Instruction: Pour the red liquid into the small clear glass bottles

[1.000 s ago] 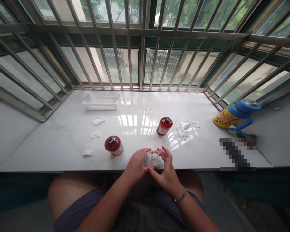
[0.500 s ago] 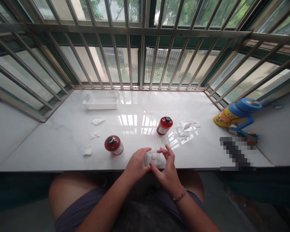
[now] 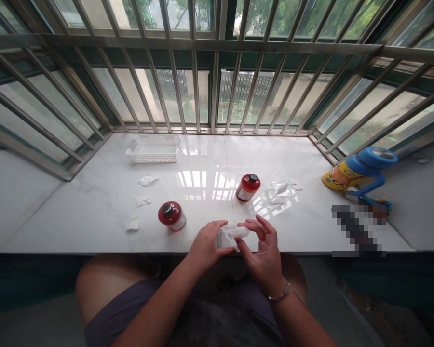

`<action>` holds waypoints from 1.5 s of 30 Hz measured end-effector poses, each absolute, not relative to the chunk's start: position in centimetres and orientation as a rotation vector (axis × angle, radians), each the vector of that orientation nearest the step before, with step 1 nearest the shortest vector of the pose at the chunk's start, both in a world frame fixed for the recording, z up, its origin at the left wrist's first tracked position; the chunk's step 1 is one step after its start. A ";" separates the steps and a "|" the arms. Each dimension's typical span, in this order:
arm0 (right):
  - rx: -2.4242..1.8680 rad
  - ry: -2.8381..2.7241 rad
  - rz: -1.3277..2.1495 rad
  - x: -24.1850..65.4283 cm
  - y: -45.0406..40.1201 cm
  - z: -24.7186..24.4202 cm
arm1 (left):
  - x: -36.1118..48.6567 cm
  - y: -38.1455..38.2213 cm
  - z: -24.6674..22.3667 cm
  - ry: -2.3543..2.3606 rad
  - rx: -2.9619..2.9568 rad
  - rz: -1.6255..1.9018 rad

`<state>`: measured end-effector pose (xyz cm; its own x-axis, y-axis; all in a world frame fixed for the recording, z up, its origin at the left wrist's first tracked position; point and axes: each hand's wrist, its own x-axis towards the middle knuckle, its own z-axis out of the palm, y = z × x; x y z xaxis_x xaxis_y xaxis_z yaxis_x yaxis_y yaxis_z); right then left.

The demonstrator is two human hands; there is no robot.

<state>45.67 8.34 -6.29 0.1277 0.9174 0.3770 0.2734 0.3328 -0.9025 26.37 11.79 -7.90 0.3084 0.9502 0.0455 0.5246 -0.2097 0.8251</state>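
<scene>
At the counter edge, clear packet [image 3: 228, 237] gripped between both hands, left hand [image 3: 205, 245], right hand [image 3: 264, 253]

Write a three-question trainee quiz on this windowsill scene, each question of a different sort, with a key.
1. True or false: the left hand grips the small clear packet.
2. How many red bottles stand on the white sill?
A) one B) two C) three
3. Fill in: the white basket sits at the sill's far ____ side.

Key:
1. True; the right hand pinches the packet's other side.
2. B: the near bottle and the far bottle.
3. Left.
</scene>
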 end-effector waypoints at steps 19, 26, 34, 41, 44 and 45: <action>-1.199 -1.383 0.746 47.2 8.5 -5.4 | 26.4 11.6 -7.6 1.330 1.848 0.771; -1.259 -1.355 0.793 51.6 9.2 -5.6 | 26.5 11.7 -7.6 1.342 1.851 0.751; -1.572 -0.933 0.491 63.2 12.8 -8.1 | 26.4 11.6 -7.6 1.349 1.851 0.759; -1.870 -0.972 0.227 70.3 18.5 -9.6 | 26.4 11.7 -7.7 1.349 1.873 0.787; -1.915 -1.019 0.176 71.4 21.8 -9.6 | 26.5 11.6 -7.7 1.358 1.871 0.792; -1.929 -1.031 0.167 71.6 22.9 -9.7 | 26.5 11.6 -7.6 1.363 1.867 0.789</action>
